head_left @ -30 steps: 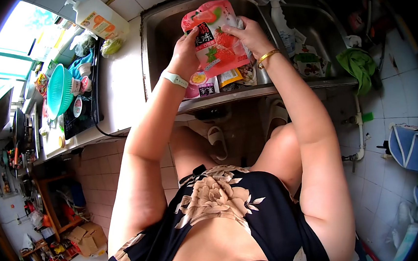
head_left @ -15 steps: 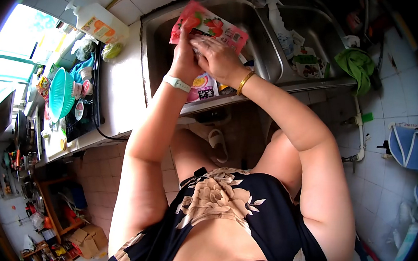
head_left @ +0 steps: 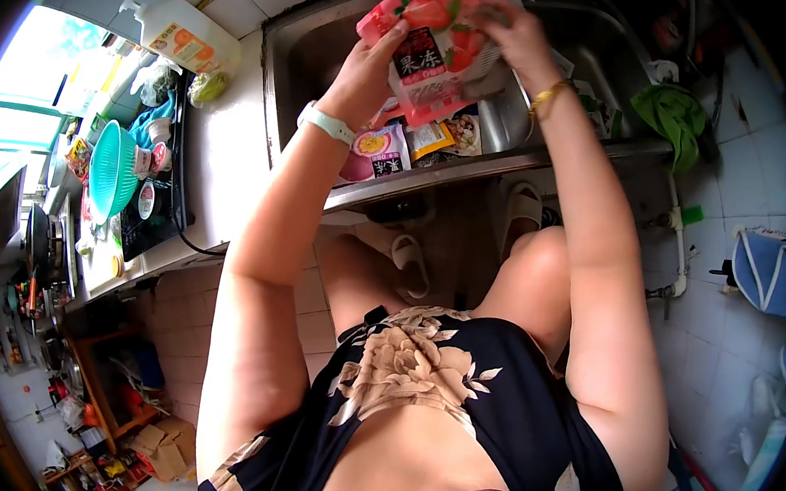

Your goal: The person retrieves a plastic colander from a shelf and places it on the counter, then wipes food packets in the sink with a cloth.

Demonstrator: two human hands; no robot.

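A pink strawberry jelly pouch (head_left: 430,64) is held up over the left sink basin, its printed front facing me. My left hand (head_left: 365,77), with a white band on the wrist, grips the pouch's left side, thumb on the front. At its upper right edge my right hand (head_left: 517,41), wearing a gold bracelet, pinches the pouch; the fingertips are slightly blurred. Below lie a purple-and-white jelly pouch (head_left: 382,150), a yellow packet (head_left: 430,139) and a packet with a food picture (head_left: 464,134), near the front of the basin.
The metal sink rim (head_left: 360,194) runs along the front. A green cloth (head_left: 669,119) hangs at the right basin's edge. To the left, a white jug with an orange label (head_left: 183,40) and a turquoise basket (head_left: 114,171) stand on the counter. More packets (head_left: 597,114) lie in the right basin.
The hands have parted from being pressed together against the pouch. My right hand moved up and right to the pouch's edge, and the pouch turned more upright, facing me.
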